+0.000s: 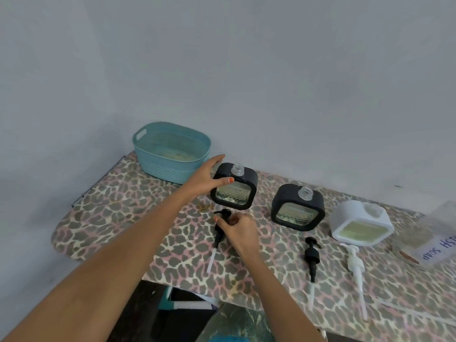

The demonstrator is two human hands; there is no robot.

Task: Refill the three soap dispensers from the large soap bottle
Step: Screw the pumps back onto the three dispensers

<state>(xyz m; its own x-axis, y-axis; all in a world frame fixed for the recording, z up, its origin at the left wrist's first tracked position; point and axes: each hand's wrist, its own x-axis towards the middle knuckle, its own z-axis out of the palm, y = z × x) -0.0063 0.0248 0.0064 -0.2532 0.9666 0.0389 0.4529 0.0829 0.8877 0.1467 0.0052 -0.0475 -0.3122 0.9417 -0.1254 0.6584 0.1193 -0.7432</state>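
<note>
Leopard-print cloth covers the table (123,218), which runs from 9 to 4 o'clock under a grey wall. Teal plastic basket (170,151), at 11 o'clock, against the wall. Large soap bottle (429,240), clear, lying at 3 o'clock with a handwritten label, partly cut off by the frame edge. White dispenser (361,222), open, just beside it. Middle black dispenser (297,207), neck uncapped, at 2 o'clock. Left black dispenser (233,186), neck uncapped, near centre; left hand (206,177) rests on its side, fingers pressed together behind, thumb across the front. Right hand (238,229), at 6 o'clock of that dispenser, pinching a black pump (219,233) lying on the cloth. Second black pump (311,257) and white pump (355,267) lie before their own dispensers, untouched.
</note>
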